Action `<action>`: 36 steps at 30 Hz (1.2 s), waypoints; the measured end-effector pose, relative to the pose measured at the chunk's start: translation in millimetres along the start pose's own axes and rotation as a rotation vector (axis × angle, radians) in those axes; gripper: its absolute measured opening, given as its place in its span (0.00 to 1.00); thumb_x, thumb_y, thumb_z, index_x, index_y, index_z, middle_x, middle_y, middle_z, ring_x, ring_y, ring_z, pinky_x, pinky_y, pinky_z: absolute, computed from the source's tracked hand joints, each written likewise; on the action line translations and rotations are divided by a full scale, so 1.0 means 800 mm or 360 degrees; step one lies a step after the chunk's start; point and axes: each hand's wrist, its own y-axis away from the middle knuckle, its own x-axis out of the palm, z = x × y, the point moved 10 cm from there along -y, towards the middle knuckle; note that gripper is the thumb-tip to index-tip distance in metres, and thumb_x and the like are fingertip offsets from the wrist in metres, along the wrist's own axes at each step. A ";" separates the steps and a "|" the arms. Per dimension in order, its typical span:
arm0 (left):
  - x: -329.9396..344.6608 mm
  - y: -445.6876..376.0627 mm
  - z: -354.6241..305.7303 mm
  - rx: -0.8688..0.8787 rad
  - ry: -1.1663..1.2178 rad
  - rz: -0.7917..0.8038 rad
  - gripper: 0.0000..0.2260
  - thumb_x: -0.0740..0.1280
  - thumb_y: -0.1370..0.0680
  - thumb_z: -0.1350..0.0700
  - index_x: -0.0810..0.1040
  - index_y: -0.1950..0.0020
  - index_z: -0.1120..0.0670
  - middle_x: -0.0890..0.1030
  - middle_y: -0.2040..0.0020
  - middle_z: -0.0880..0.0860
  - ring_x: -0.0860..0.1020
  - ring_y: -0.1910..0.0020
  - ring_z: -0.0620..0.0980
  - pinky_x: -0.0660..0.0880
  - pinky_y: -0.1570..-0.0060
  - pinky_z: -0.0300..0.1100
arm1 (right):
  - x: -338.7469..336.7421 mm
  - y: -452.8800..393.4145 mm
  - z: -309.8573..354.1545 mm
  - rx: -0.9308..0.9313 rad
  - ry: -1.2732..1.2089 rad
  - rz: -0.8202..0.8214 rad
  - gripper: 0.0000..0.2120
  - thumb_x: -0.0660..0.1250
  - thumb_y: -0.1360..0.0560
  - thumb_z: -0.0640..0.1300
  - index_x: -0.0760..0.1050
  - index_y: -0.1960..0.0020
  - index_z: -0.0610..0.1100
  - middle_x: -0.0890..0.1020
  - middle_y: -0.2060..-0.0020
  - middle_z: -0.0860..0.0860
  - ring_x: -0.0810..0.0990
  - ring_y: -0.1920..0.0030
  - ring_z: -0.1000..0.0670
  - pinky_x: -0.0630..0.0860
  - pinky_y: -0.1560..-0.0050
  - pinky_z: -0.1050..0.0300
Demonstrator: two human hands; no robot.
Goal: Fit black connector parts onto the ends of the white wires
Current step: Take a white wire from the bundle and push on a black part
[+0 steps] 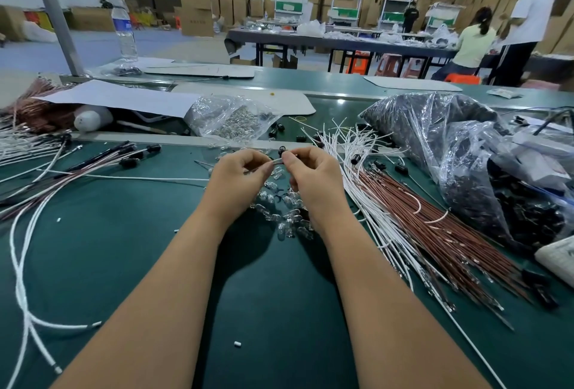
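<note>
Hands met above the green counter [124, 249]: left grip [240, 175] and right grip [310, 174] both pinched one small wire end [277, 161].

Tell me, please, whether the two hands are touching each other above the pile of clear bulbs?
Apart. The head view shows a narrow gap between the left hand and the right hand, bridged only by the small part both pinch.

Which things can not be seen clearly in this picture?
- Head view: the small part pinched between the left hand and right hand is mostly covered by fingertips.
- The contents of the large plastic bag are blurred by glare.
- The white wires run off the left edge.
</note>
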 end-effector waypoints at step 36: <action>0.020 0.000 0.014 -0.0191 0.0442 0.0248 0.03 0.71 0.24 0.58 0.82 0.58 0.51 0.83 0.64 0.47 0.77 0.63 0.40 0.73 0.59 0.32 | 0.009 0.004 -0.014 0.0217 -0.0334 0.0093 0.04 0.70 0.25 0.36 0.77 0.59 0.40 0.78 0.73 0.51 0.72 0.75 0.55 0.71 0.72 0.63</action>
